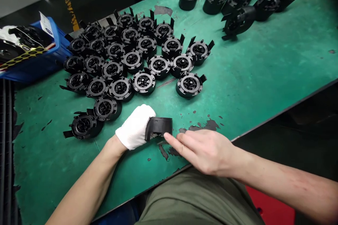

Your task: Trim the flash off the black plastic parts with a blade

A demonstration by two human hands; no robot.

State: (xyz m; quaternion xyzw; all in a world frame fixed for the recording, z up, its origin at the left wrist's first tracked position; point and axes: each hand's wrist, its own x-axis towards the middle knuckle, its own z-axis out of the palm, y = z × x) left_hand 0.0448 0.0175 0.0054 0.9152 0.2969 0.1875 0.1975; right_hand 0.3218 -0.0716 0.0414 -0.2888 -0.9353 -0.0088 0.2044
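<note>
My left hand (135, 126), in a white glove, is closed around a black round plastic part (159, 127) lying on its side near the front edge of the green table (264, 77). My bare right hand (204, 149) reaches in from the right, its index finger stretched out and touching the part's lower rim. The other fingers are loosely curled with nothing in them.
Several black round parts (132, 56) stand in rows just beyond my hands. Another cluster of black parts with prongs (237, 0) sits at the far right. A blue bin (34, 56) is at the left edge. The table surface has worn black patches (203, 126).
</note>
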